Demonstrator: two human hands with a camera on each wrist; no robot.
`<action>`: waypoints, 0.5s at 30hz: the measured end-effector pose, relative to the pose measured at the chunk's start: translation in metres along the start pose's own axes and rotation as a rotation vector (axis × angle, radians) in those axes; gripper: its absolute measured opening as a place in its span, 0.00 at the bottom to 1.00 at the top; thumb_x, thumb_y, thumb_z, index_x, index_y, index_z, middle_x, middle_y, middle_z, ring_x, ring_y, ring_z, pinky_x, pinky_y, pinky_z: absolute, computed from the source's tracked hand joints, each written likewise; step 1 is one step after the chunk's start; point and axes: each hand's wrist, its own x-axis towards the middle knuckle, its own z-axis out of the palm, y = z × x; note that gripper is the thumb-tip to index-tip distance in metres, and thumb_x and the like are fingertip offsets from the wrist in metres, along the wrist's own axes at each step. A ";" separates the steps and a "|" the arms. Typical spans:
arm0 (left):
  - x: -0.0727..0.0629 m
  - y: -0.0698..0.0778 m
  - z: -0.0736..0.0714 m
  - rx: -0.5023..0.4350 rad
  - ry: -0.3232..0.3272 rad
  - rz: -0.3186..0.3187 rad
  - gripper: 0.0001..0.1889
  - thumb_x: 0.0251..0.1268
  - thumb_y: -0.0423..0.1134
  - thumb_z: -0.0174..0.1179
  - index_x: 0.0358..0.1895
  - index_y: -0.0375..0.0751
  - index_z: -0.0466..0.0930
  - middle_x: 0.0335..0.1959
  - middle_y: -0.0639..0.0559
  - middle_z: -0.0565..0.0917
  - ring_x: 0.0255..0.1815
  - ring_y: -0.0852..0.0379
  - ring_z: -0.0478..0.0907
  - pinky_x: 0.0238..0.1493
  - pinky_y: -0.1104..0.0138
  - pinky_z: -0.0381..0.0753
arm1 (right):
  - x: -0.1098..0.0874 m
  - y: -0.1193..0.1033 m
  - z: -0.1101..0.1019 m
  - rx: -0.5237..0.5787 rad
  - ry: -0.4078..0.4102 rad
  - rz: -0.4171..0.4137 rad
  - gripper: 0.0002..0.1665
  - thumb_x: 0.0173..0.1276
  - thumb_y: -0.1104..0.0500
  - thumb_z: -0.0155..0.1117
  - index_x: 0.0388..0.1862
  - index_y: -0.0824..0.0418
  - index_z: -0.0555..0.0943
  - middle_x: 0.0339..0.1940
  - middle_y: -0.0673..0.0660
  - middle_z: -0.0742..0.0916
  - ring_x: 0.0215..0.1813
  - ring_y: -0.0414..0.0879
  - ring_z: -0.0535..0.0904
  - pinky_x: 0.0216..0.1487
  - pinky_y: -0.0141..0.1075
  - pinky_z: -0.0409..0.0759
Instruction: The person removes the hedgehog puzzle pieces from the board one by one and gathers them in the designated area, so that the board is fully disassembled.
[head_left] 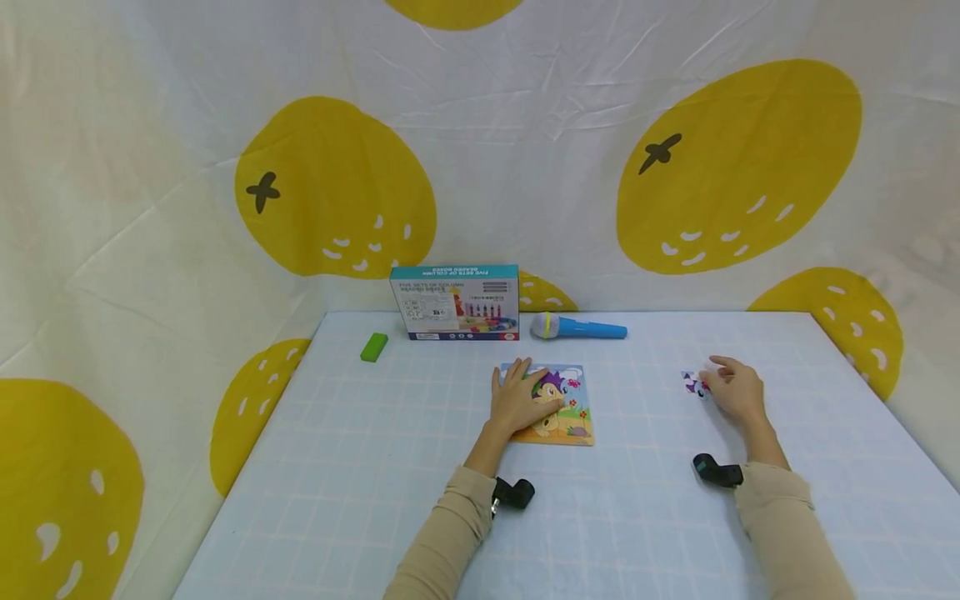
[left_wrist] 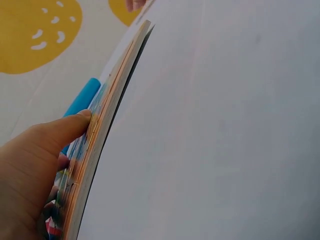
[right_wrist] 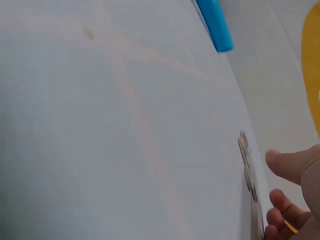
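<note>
A square picture puzzle [head_left: 573, 429] with a purple-haired cartoon animal lies flat near the table's middle. My left hand [head_left: 519, 402] rests on it with fingers spread; in the left wrist view the thumb [left_wrist: 75, 125] touches its face and its pale side edge shows. Farther right lie small purple-and-white puzzle pieces [head_left: 692, 384]. Right beside them is my right hand [head_left: 738, 390], fingers loosely bent. In the right wrist view the thumb [right_wrist: 282, 162] stands apart from the other fingers, with the thin pieces [right_wrist: 247, 167] just past them and nothing visibly pinched.
At the back stands a toy box [head_left: 457, 308] with printed sides. Beside it lies a blue toy microphone [head_left: 588, 329]. A green block [head_left: 373, 347] sits at the back left. Behind the table hangs a white cloth [head_left: 525, 167] with yellow fruit shapes.
</note>
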 end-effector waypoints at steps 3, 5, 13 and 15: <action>-0.001 0.000 0.001 -0.004 0.010 0.003 0.38 0.53 0.71 0.51 0.67 0.58 0.68 0.73 0.50 0.59 0.74 0.50 0.50 0.71 0.43 0.41 | -0.005 -0.010 0.013 0.033 0.103 -0.067 0.24 0.68 0.62 0.55 0.58 0.76 0.71 0.49 0.79 0.75 0.52 0.71 0.67 0.51 0.60 0.63; -0.001 0.000 0.001 -0.008 0.018 0.003 0.38 0.53 0.72 0.51 0.66 0.58 0.69 0.73 0.50 0.59 0.74 0.50 0.50 0.71 0.43 0.41 | -0.007 -0.021 0.021 0.053 0.141 -0.133 0.22 0.66 0.64 0.57 0.56 0.76 0.73 0.47 0.78 0.77 0.50 0.70 0.68 0.50 0.59 0.64; -0.003 -0.001 0.001 -0.053 0.046 0.007 0.37 0.52 0.71 0.53 0.64 0.57 0.72 0.72 0.48 0.60 0.75 0.49 0.50 0.71 0.44 0.41 | -0.005 -0.076 0.061 0.130 -0.010 -0.302 0.21 0.63 0.64 0.63 0.54 0.73 0.75 0.45 0.74 0.80 0.46 0.65 0.74 0.48 0.56 0.72; -0.003 -0.002 0.000 -0.072 0.059 0.012 0.36 0.52 0.70 0.54 0.63 0.56 0.73 0.72 0.46 0.61 0.74 0.48 0.50 0.71 0.43 0.41 | -0.005 -0.091 0.072 0.135 -0.070 -0.327 0.22 0.63 0.64 0.63 0.54 0.72 0.75 0.45 0.72 0.81 0.47 0.64 0.74 0.49 0.56 0.73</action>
